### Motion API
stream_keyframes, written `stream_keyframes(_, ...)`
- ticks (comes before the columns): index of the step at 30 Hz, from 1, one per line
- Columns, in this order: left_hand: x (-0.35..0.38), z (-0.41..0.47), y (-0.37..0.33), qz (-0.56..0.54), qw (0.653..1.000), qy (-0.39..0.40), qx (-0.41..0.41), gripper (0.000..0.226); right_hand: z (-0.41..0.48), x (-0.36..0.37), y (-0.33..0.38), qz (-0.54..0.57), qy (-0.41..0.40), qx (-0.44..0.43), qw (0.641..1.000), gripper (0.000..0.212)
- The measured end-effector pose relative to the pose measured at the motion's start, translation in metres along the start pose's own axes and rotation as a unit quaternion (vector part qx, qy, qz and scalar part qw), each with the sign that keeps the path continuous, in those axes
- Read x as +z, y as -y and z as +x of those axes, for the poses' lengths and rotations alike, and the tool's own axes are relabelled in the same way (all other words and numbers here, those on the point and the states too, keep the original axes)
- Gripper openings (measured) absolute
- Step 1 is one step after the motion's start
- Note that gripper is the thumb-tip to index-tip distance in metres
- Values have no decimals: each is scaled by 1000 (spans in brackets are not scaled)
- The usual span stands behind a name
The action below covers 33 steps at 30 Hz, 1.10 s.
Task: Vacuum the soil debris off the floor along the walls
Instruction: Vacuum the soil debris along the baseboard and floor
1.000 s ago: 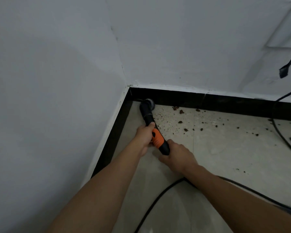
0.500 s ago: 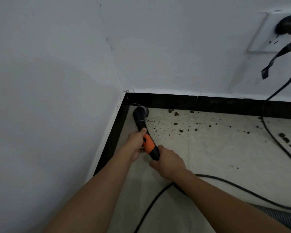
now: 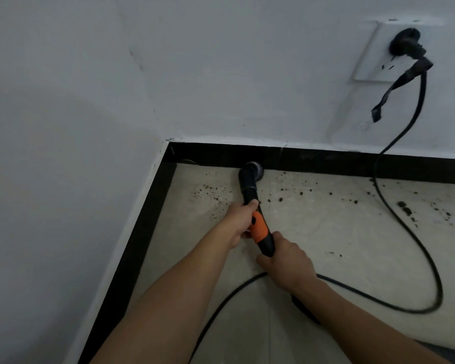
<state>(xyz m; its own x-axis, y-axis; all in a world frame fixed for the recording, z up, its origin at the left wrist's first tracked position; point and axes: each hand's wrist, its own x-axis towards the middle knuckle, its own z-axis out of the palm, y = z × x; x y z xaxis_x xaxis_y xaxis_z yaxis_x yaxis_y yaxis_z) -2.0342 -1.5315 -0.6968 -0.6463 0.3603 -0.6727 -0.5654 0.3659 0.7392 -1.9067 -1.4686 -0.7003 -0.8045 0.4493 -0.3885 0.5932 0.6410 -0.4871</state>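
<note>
A black vacuum wand with an orange grip section point(image 3: 259, 227) points away from me. Its round nozzle point(image 3: 251, 170) touches the floor against the black skirting of the far wall, right of the corner. My left hand point(image 3: 238, 222) grips the wand just ahead of the orange part. My right hand point(image 3: 286, 261) grips its black rear end, where the hose leaves under my forearm. Dark soil crumbs point(image 3: 300, 191) lie scattered on the pale tiles both left and right of the nozzle, with larger lumps point(image 3: 405, 208) further right.
A black power cord point(image 3: 415, 245) runs from a plug in the wall socket point(image 3: 405, 43) down across the floor, looping behind my right arm. A loose black strap point(image 3: 394, 90) hangs from the plug. White walls with black skirting point(image 3: 142, 232) meet in the corner at left.
The nozzle has slid right along the far wall's skirting, away from the corner. My view has lifted and swung right, bringing the socket and plug fully into sight.
</note>
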Motion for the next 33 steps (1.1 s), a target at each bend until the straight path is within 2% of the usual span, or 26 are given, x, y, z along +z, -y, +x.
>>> stream_keyframes(8,-103,-14,11,-66,991,-120,-4,38,11,26,78,2,97,-113,989,34)
stream_keyframes(13,-94,-33,24,-30,995,-96,-16,38,-24,40,71,54,86,-71,992,26)
stream_keyframes(17,-63,-46,33,-27,998,-47,-10,33,-50,34,47,26,57,-32,998,24)
stream_keyframes(25,-120,-51,36,-54,992,-114,-10,35,-44,51,95,24,95,-81,992,37)
stream_keyframes(28,-97,-42,24,-34,995,-91,-7,36,-42,38,81,44,73,-51,995,34)
stream_keyframes(33,3,-42,21,20,1000,14,-7,31,-62,8,8,54,11,45,997,25)
